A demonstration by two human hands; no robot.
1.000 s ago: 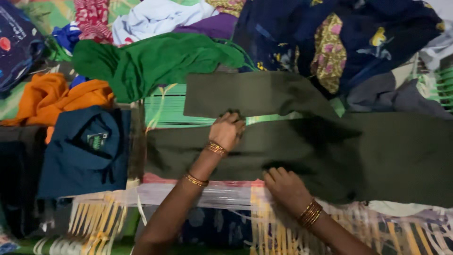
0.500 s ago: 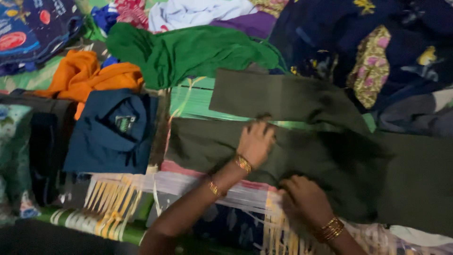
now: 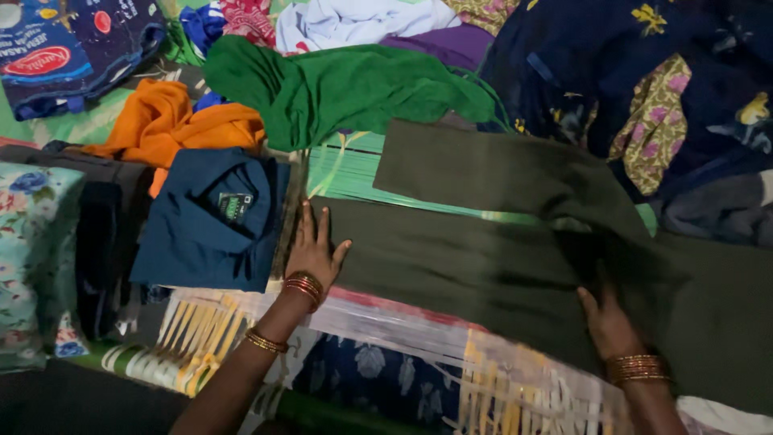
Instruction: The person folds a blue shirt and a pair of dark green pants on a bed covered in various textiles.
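Olive trousers lie spread flat on striped woven mat, legs pointing left. Left hand rests flat on hem end of nearer leg, grip spread, fingers extended. Right hand presses flat near crotch of trousers, grip open, pinching nothing. Folded navy shirt just left of trousers. Green cloth beyond trousers, orange cloth beyond shirt.

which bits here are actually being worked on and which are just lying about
In hand:
- olive trousers, spread flat
- left hand, flat at the end of one leg
- right hand, pressing near the crotch

Lying about:
- folded navy shirt
- green cloth
- orange cloth
- floral pillow
- heap of printed dark blue fabric
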